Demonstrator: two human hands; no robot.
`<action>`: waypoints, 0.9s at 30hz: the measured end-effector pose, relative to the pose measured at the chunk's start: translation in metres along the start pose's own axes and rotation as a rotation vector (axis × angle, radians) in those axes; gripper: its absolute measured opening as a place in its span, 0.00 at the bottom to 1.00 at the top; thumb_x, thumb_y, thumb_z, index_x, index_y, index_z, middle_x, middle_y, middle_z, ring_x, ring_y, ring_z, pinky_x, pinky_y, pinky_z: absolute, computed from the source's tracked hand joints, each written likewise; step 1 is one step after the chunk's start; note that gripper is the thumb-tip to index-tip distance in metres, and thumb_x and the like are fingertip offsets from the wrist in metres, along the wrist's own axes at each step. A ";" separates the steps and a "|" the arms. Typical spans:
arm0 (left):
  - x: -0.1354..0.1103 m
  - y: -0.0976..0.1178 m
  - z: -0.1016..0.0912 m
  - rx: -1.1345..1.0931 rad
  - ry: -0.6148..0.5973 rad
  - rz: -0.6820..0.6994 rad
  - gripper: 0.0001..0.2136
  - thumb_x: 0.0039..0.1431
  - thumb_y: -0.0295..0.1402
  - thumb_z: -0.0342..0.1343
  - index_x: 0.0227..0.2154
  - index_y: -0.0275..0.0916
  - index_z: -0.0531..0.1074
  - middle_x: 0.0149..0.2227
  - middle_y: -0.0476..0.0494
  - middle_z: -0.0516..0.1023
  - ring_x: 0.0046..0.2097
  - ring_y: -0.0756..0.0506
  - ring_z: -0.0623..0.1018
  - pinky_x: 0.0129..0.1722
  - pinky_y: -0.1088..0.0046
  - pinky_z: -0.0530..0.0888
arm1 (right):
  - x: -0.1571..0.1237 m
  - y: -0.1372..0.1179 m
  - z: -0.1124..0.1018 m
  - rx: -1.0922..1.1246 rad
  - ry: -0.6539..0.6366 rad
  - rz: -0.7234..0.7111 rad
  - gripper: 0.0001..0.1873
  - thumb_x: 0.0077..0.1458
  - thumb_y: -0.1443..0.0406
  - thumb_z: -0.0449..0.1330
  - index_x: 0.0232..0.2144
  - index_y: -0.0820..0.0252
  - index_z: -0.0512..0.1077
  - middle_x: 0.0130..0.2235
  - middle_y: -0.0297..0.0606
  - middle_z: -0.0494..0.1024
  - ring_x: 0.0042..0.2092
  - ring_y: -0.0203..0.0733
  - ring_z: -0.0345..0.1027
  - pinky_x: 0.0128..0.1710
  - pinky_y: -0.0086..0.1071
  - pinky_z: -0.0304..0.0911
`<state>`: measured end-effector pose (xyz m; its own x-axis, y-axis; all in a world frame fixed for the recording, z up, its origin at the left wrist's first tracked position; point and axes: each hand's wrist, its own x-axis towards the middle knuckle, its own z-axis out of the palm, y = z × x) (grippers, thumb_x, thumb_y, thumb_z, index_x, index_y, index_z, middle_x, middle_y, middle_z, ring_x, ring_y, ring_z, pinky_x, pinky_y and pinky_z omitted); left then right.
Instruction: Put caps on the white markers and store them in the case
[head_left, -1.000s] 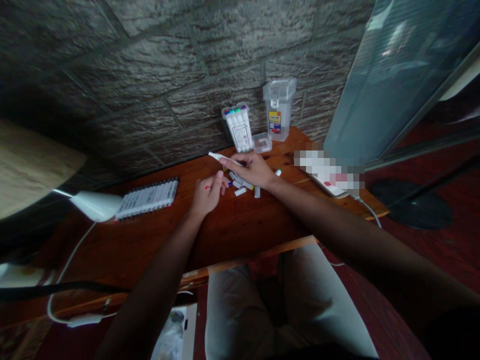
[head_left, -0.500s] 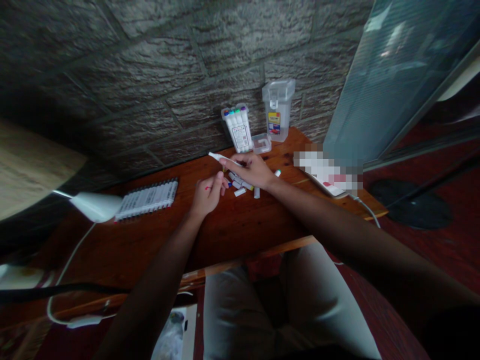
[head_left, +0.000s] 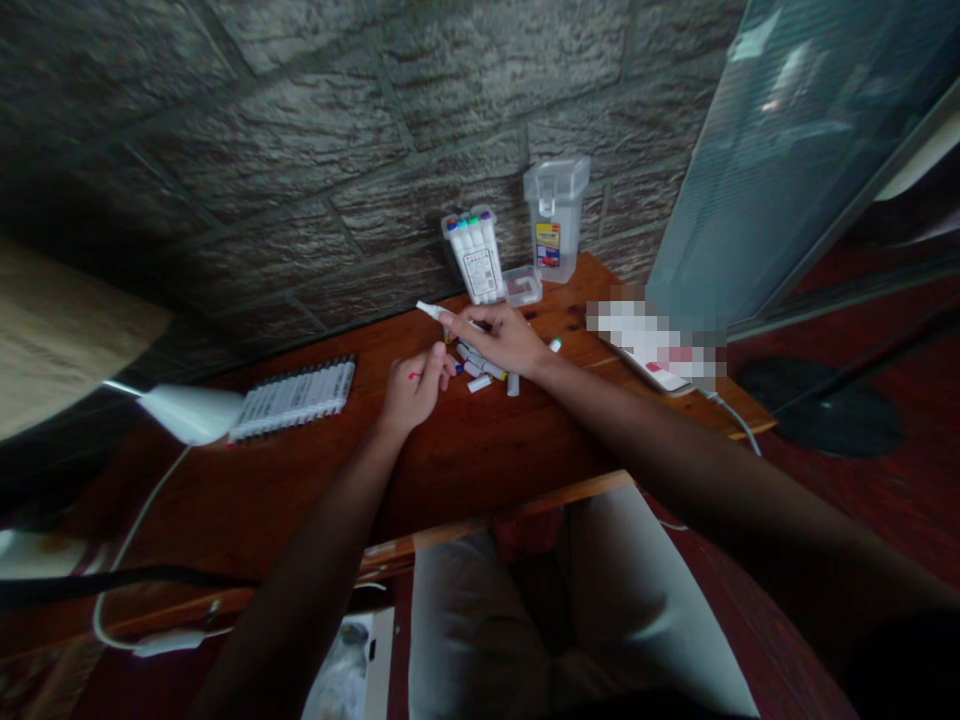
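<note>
My right hand [head_left: 501, 338] is closed around a white marker [head_left: 430, 311], whose pale end points up and left past my thumb. Just left of it, my left hand [head_left: 418, 388] is curled with the thumb laid over the fingers; what it holds, if anything, is hidden. A small red mark shows on the back of that hand. Beneath and beside my right hand lie several loose marker caps [head_left: 480, 383], white or greyish, some with coloured ends. One piece with a green end [head_left: 555, 346] lies just right of my right wrist.
A clear case of white markers [head_left: 480, 262] stands by the stone wall, beside a small clear lid [head_left: 523, 286] and a tall clear container [head_left: 557, 225]. A row of markers [head_left: 296, 398] lies left, near a white lamp [head_left: 193, 413]. A blurred-out phone-like device [head_left: 660, 370] with a cable lies right.
Both hands stay nearly still, with the marker held at almost the same spot. The view has shifted very slightly.
</note>
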<state>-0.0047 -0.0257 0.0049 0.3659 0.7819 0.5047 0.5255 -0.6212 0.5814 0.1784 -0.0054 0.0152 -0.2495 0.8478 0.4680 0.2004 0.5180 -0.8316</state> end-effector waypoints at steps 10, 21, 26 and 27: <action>0.000 -0.001 -0.001 -0.002 0.002 -0.010 0.28 0.72 0.50 0.38 0.24 0.39 0.72 0.18 0.48 0.71 0.23 0.50 0.73 0.25 0.74 0.67 | 0.000 0.001 0.000 -0.048 0.032 0.020 0.33 0.59 0.38 0.51 0.22 0.59 0.69 0.22 0.32 0.67 0.26 0.33 0.56 0.28 0.31 0.53; 0.000 0.000 0.000 -0.017 0.002 -0.011 0.28 0.71 0.50 0.38 0.24 0.39 0.72 0.18 0.48 0.71 0.23 0.50 0.73 0.25 0.74 0.68 | -0.002 -0.004 -0.001 -0.066 0.028 0.006 0.33 0.60 0.38 0.51 0.22 0.59 0.69 0.22 0.32 0.68 0.26 0.34 0.56 0.28 0.32 0.52; 0.000 0.001 -0.001 -0.016 0.001 -0.005 0.29 0.71 0.52 0.38 0.24 0.39 0.72 0.18 0.48 0.71 0.23 0.50 0.73 0.26 0.73 0.68 | -0.002 -0.003 0.000 -0.057 0.008 -0.037 0.34 0.60 0.38 0.50 0.21 0.59 0.69 0.21 0.31 0.66 0.26 0.33 0.55 0.27 0.32 0.50; 0.000 0.002 -0.001 -0.016 0.004 -0.004 0.29 0.71 0.52 0.38 0.23 0.39 0.72 0.18 0.48 0.71 0.23 0.50 0.72 0.26 0.73 0.68 | -0.002 -0.002 0.000 -0.057 0.006 -0.038 0.34 0.60 0.38 0.50 0.21 0.59 0.68 0.21 0.31 0.65 0.25 0.33 0.55 0.26 0.32 0.50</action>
<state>-0.0043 -0.0265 0.0066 0.3607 0.7845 0.5044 0.5144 -0.6185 0.5940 0.1784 -0.0085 0.0160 -0.2522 0.8278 0.5011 0.2447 0.5556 -0.7946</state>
